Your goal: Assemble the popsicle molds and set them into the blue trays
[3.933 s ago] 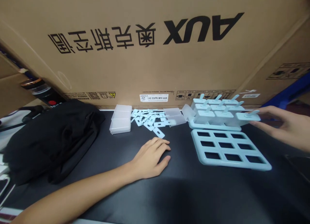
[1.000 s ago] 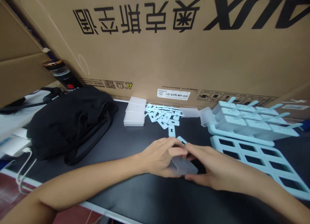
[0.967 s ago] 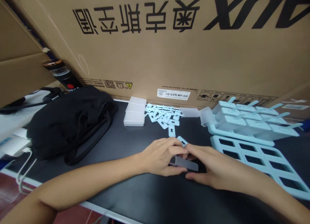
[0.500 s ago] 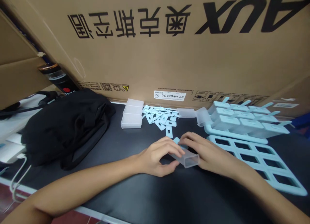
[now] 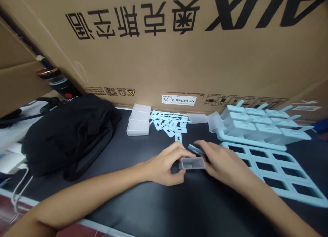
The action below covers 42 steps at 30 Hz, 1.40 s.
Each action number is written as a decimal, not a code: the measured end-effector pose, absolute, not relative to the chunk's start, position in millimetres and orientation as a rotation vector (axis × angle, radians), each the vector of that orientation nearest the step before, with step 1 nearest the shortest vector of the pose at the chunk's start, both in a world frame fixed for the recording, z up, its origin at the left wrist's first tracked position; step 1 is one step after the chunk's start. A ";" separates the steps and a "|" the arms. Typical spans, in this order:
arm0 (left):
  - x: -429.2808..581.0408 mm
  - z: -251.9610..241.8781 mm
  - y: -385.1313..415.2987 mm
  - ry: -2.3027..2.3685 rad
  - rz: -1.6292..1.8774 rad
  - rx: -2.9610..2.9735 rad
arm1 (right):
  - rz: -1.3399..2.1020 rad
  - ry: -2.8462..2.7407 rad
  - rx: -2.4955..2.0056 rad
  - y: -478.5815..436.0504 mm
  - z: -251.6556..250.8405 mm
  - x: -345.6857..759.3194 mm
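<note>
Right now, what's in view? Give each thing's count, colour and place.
Held mold: one, translucent, front centre.
Held stick piece: one, light blue, behind it.
Stick pile: many pieces, light blue, table centre.
Left molds: three, translucent, left of pile.
Right molds: two, translucent, right of pile.
Lidded molds: nine, translucent and light blue, back right.
Tray: one, light blue, under lidded molds.
Frame: one, light blue, nearer than tray.
Bag: one, black, left.
Bottle: one, mostly black, behind bag.
Cable: count unclear, white, left edge.
Boxes: at least two, brown, back and left.
Table: one, black, beneath.
Floor: reddish, lower left.
Left hand: one, bare, on held mold.
Right hand: one, bare, on stick piece.
</note>
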<state>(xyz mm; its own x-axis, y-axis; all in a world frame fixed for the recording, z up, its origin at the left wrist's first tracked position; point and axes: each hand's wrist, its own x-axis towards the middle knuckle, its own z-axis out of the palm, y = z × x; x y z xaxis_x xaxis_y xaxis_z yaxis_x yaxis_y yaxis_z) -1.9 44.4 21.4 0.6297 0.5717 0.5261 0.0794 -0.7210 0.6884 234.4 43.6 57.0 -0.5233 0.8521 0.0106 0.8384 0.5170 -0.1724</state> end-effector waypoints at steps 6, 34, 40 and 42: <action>-3.3 21.4 45.3 0.537 0.973 2.191 | 0.489 -2.220 -1.433 44.1 71.3 246.5; 1.6 20.2 45.8 0.467 1.210 2.375 | 1.083 -1.912 -1.239 25.7 79.2 228.2; 2.9 20.8 43.9 0.529 1.262 2.396 | 0.611 -2.102 -1.132 17.8 80.5 225.2; 3.2 20.3 44.2 0.523 1.264 2.388 | 0.582 -2.119 -1.132 17.1 79.9 225.4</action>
<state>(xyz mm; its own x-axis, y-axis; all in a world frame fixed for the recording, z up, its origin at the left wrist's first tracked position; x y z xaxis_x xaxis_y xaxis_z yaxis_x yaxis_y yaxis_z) 3.2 44.2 20.3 0.5246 0.4921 0.6948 0.1429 -0.8554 0.4979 225.4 17.1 79.9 -0.4099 0.8466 0.3395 0.5542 0.5268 -0.6445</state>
